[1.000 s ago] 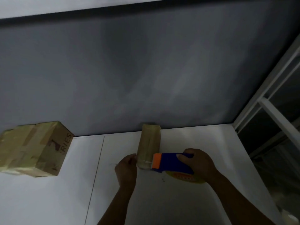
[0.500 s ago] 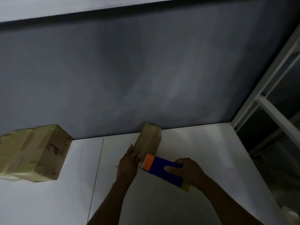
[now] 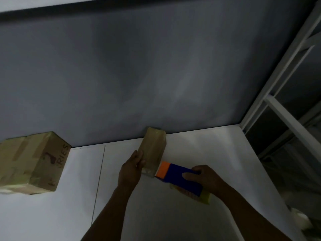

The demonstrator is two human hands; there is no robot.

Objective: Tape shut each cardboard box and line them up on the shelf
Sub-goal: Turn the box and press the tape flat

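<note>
Two grips: right hand curls round the blue tape dispenser; left hand braces the narrow box, fingers straight.
Box: on the white shelf, far end by the wall.
Doing it well: likely keep the orange nose pressed at the near corner and pull straight.
Arms: both reach forward, the right angled inward.

Dim grey wall, white metal frame
</note>
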